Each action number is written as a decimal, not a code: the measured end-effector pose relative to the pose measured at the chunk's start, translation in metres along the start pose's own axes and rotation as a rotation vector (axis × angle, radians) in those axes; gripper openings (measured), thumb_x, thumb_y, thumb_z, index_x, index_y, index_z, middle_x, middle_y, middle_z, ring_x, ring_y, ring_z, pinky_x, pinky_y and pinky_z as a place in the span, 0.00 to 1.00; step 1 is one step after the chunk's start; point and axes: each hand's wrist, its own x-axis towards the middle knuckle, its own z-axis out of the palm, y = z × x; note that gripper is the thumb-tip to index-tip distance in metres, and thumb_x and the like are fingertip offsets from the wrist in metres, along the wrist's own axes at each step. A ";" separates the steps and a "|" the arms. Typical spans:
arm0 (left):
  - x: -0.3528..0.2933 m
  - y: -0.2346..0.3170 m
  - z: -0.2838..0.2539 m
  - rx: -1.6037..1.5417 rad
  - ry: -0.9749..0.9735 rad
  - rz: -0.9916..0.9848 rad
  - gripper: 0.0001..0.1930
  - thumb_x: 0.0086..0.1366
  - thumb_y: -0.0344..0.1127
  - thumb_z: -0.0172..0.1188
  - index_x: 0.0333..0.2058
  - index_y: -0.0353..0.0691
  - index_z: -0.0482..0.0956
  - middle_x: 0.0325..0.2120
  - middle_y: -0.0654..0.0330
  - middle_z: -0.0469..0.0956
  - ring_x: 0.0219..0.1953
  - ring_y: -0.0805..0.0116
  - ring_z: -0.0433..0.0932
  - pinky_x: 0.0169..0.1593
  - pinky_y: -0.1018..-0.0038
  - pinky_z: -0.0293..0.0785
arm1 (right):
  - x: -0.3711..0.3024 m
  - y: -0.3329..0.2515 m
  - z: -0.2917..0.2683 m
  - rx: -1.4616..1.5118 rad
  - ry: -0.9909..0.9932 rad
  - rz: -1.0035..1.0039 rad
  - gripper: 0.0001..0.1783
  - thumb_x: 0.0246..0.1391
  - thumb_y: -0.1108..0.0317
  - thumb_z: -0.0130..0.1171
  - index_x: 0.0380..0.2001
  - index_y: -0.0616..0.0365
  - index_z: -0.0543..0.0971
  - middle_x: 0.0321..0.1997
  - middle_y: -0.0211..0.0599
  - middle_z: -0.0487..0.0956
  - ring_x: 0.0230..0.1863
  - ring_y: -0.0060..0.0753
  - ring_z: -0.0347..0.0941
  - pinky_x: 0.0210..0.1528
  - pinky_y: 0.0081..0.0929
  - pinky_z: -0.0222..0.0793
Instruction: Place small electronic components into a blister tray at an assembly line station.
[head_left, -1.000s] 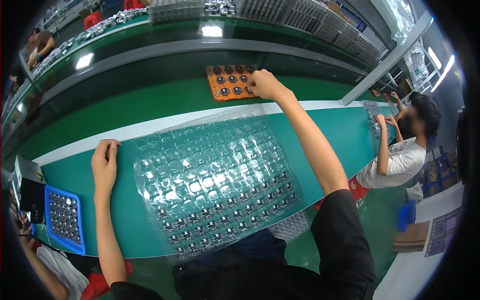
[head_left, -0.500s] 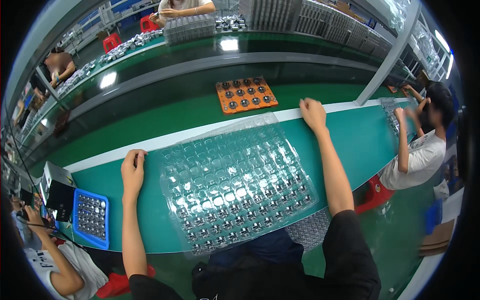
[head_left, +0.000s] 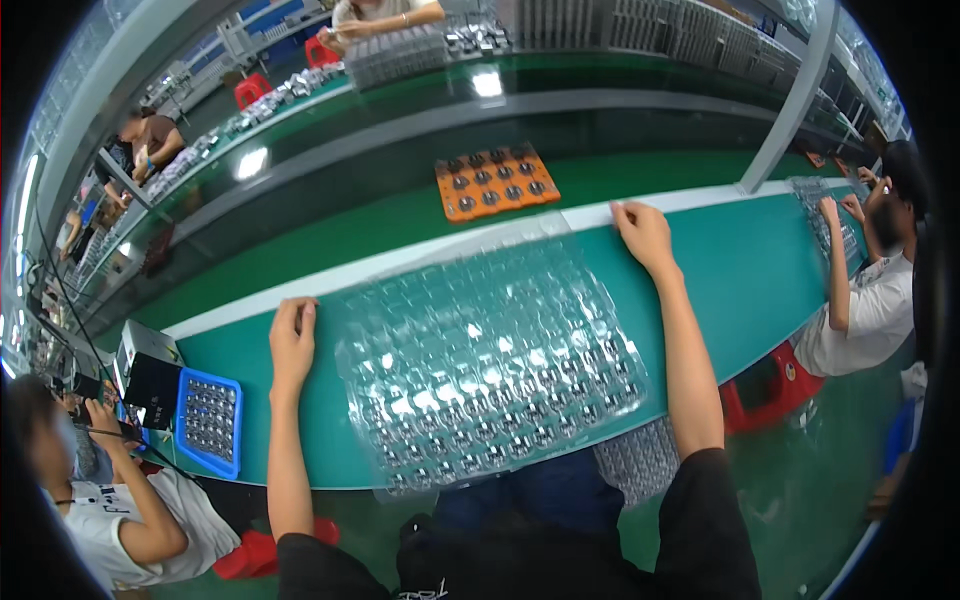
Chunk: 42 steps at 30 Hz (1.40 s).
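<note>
A clear plastic blister tray (head_left: 470, 300) lies on the green table in front of me, with rows of small shiny metal parts (head_left: 520, 420) in its nearer pockets. The pockets farther away show no metal parts. My left hand (head_left: 293, 340) rests in a loose fist on the table by the tray's left side, thumb against the curled fingers. Past the tray's far right corner, my right hand (head_left: 643, 235) is curled closed near the white table edge. I see nothing in either hand.
An orange tray of round parts (head_left: 497, 183) lies on the green strip beyond the white edge (head_left: 400, 262). A blue tray of parts (head_left: 210, 422) and a black box (head_left: 150, 385) stand at the left. A grey post (head_left: 790, 110) rises at the right. Co-workers sit on both sides.
The whole view has shifted, so most things appear farther right. Relative to the table, the orange tray has slid slightly left. Both my hands keep nearly the same places beside the clear tray.
</note>
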 end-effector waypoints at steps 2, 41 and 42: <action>0.001 -0.011 -0.001 -0.018 0.004 0.022 0.08 0.71 0.34 0.55 0.38 0.36 0.79 0.27 0.59 0.72 0.26 0.71 0.65 0.31 0.74 0.64 | -0.004 -0.043 -0.013 0.199 -0.041 -0.114 0.21 0.63 0.57 0.58 0.25 0.66 0.78 0.18 0.43 0.73 0.20 0.32 0.68 0.26 0.32 0.63; 0.006 0.010 -0.013 -0.025 -0.021 -0.103 0.03 0.67 0.30 0.55 0.37 0.40 0.77 0.29 0.60 0.73 0.30 0.63 0.70 0.40 0.69 0.66 | 0.161 -0.160 0.091 0.219 -0.607 -0.276 0.09 0.58 0.72 0.61 0.37 0.70 0.81 0.30 0.39 0.84 0.31 0.26 0.82 0.36 0.23 0.78; 0.006 0.008 -0.012 -0.024 -0.023 -0.103 0.03 0.67 0.30 0.55 0.37 0.40 0.77 0.29 0.60 0.73 0.30 0.63 0.70 0.40 0.69 0.66 | 0.162 -0.161 0.097 0.225 -0.589 -0.283 0.08 0.55 0.74 0.62 0.35 0.69 0.82 0.28 0.41 0.84 0.29 0.27 0.82 0.35 0.24 0.77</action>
